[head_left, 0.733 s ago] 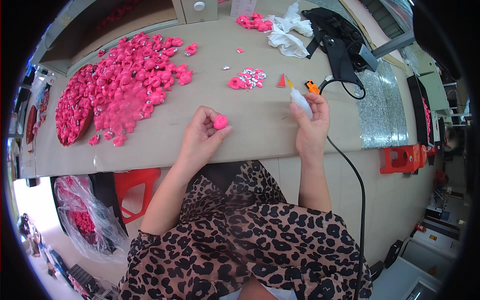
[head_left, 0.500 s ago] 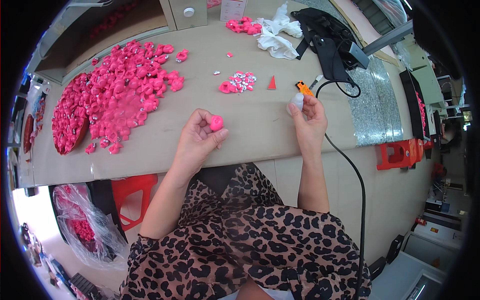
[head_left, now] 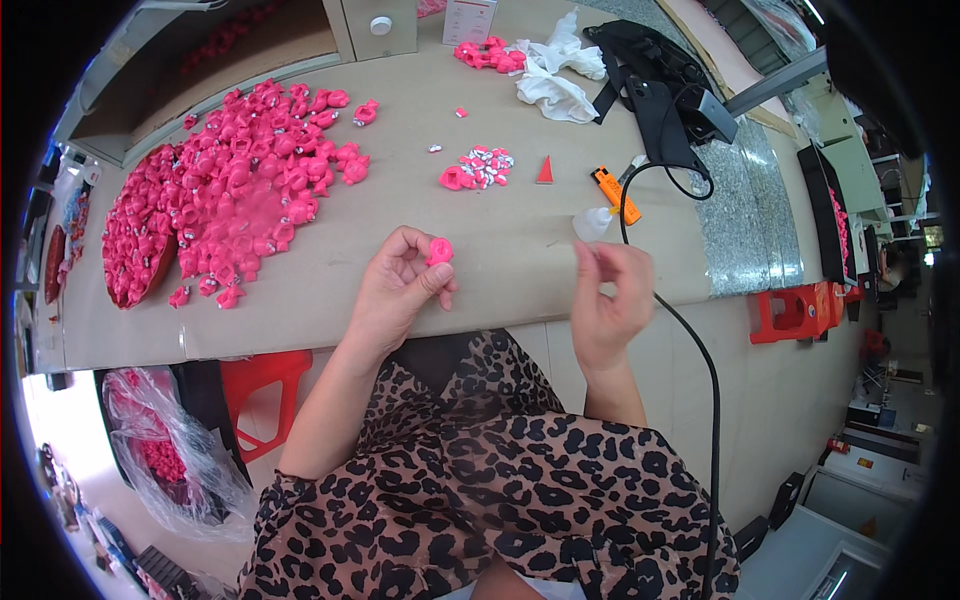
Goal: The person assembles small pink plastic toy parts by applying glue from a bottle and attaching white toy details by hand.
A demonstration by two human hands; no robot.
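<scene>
My left hand point(head_left: 400, 287) pinches a small round pink plastic piece point(head_left: 440, 251) between thumb and fingers, above the table's near edge. My right hand point(head_left: 615, 295) hangs just in front of a small white squeeze bottle point(head_left: 592, 224) and is apart from it. Its fingers are loosely curled and a little blurred, with a gap beside the thumb and nothing visible in them. The bottle leans on the table beside an orange utility knife point(head_left: 614, 195). Small pink and white pieces point(head_left: 485, 166) lie in a cluster beyond my hands, near a red triangular piece point(head_left: 545, 170).
A big heap of pink plastic parts point(head_left: 250, 170) covers the table's left side. White crumpled tissue point(head_left: 555, 95), more pink parts point(head_left: 488, 54) and a black bag point(head_left: 655, 80) lie at the back. A black cable point(head_left: 712, 400) runs down past my right arm.
My right hand has let go of the white bottle and drawn back toward me; the bottle now rests by the knife. The orange knife shows more fully. My left hand keeps its pink piece.
</scene>
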